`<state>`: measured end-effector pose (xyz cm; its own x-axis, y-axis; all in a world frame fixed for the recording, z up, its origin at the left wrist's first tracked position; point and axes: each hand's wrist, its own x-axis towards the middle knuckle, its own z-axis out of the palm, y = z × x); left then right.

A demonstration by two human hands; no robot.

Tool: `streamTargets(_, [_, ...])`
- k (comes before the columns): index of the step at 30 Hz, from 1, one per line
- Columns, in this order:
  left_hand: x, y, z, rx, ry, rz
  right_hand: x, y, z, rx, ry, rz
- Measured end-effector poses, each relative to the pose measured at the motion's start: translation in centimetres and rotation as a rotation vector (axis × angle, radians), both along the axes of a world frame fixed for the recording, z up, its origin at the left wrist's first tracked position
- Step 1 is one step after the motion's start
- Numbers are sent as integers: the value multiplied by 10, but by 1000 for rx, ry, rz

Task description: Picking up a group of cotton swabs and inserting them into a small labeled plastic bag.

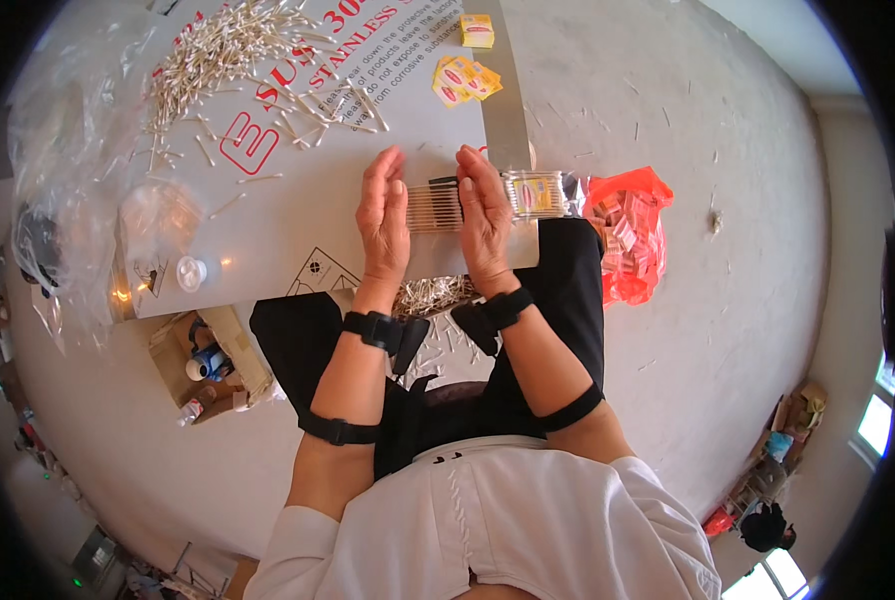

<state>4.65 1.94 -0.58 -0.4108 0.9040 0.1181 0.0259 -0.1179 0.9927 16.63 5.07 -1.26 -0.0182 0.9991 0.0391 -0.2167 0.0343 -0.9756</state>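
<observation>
With its long axis running left to right between my flat palms, the neat row of thin wooden cotton swabs [435,207] sits pressed by left hand [384,215] and right hand [485,212] equally on the grey metal worktop [268,230], fingers straight, neither grip curled around it.

— What are the hands doing?
— The left hand [384,212] and right hand [485,208] press flat against either end of a bundle of cotton swabs [435,207] near the sheet's [268,230] front edge.
— Anything else?
— A loose swab pile [230,52] at its far-left corner.
</observation>
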Motion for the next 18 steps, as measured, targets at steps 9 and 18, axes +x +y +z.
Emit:
streamTargets(9, [-2,-36,21,-246,1172,-389,55,21,46,531,-1110,530])
streamTargets(18, [2,-37,14,-285,1235,-360,56,23,27,538,-1083,556])
